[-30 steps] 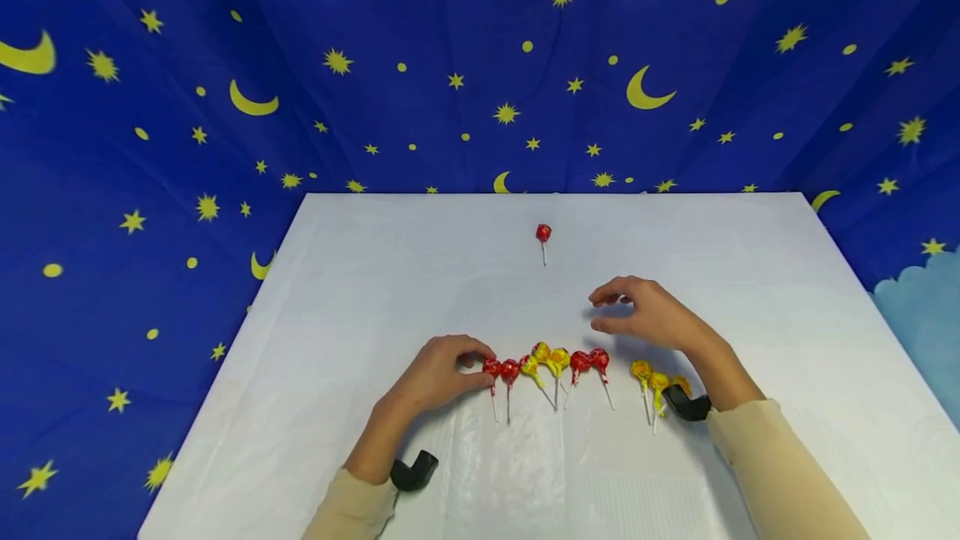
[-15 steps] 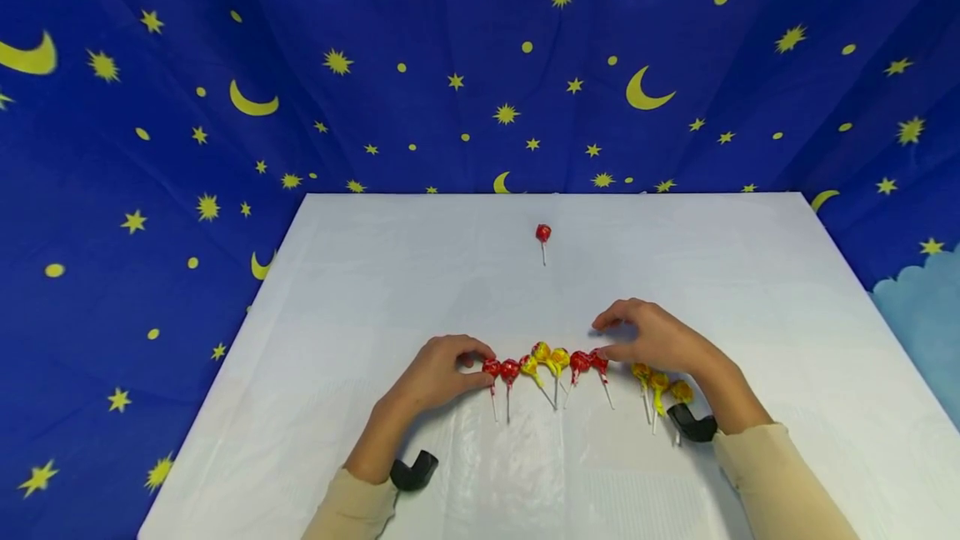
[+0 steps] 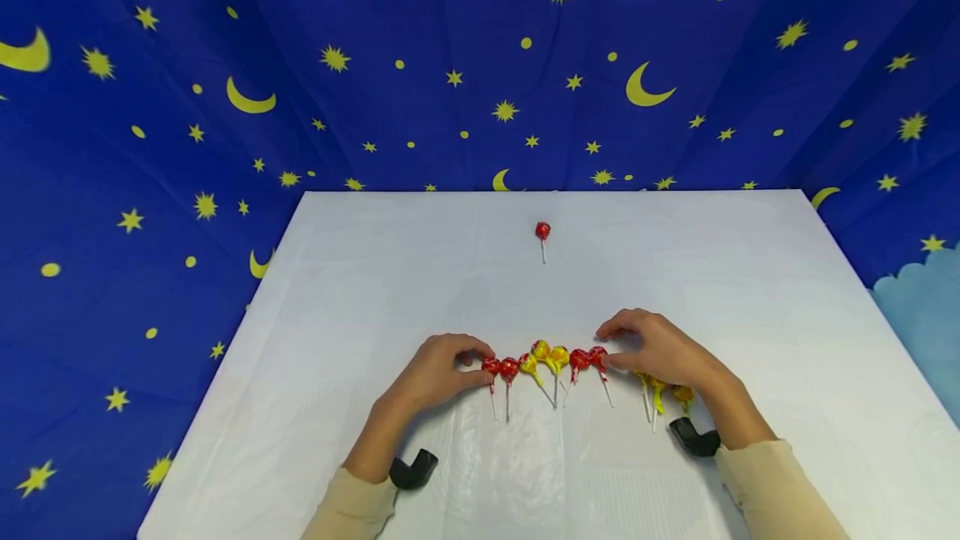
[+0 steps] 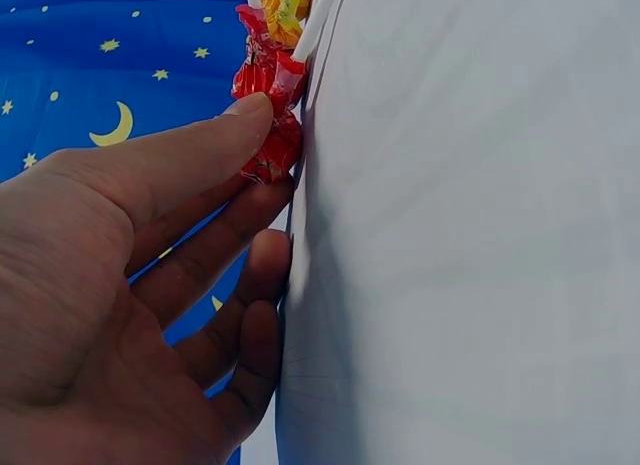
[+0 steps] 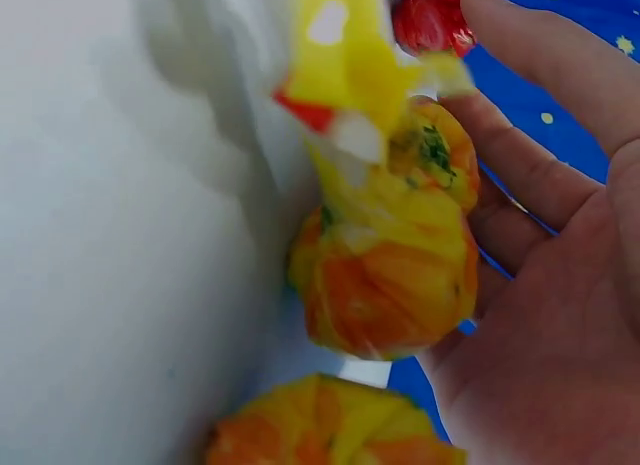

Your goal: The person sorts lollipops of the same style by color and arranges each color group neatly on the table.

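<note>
A row of red and yellow wrapped lollipops lies on the white table, sticks toward me. At its left end my left hand (image 3: 442, 373) pinches a red lollipop (image 3: 491, 366) between thumb and fingers; the left wrist view has the thumb (image 4: 250, 115) pressed on its red wrapper. Beside it are another red lollipop (image 3: 509, 369) and several yellow ones (image 3: 559, 358). My right hand (image 3: 660, 348) is at the row's right end, fingers loosely bent and apart, thumb touching the last red lollipop (image 3: 597, 356). In the right wrist view, yellow lollipops (image 5: 390, 285) partly cover that hand.
A lone red lollipop (image 3: 543, 231) lies far back on the white table (image 3: 420, 265). A separate group of yellow lollipops (image 3: 659, 394) sits under my right wrist, partly hidden. Blue cloth with moons and stars (image 3: 420, 23) hangs behind the table.
My right hand has come down and toward me, from above the table to the red lollipop at the row's right end. My left hand has kept its place.
</note>
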